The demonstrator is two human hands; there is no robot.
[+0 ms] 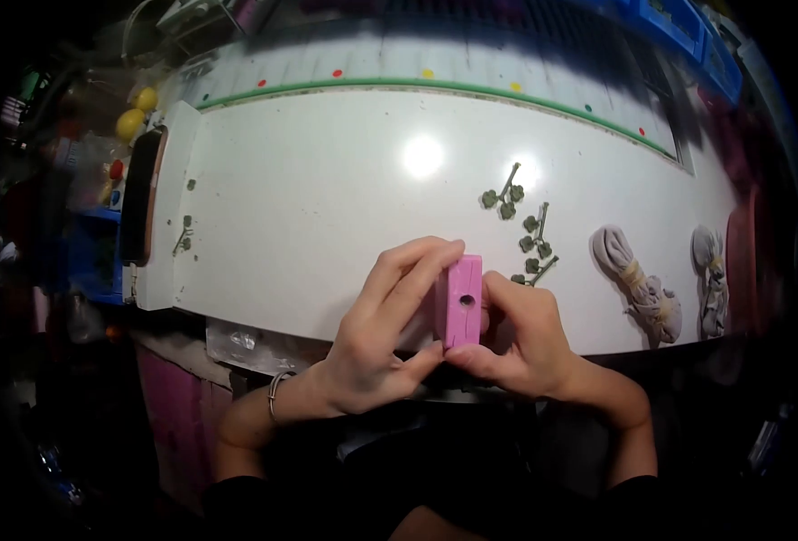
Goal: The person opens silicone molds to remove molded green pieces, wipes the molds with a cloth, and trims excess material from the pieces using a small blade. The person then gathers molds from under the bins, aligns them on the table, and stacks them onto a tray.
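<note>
A pink rectangular block [464,316] is held upright between my two hands near the table's front edge. Its narrow face shows a dark round hole and fine seam lines. My left hand [385,320] grips it from the left, fingertips at the top corner and thumb near the bottom. From the right, my right hand [525,338] closes on the block, with the thumb at its lower end and the index finger along its side. Just beyond lie small dark green sprigs with rounded lobes, one [507,194] farther back and another [537,233] nearer my right hand.
Two tied grey cloth bundles [635,279] [710,279] lie at the right. A phone [144,194] leans at the left edge, beside small green pieces [185,234]. A green strip [363,83] with coloured dots runs along the back. Blue bins [687,36] stand at back right.
</note>
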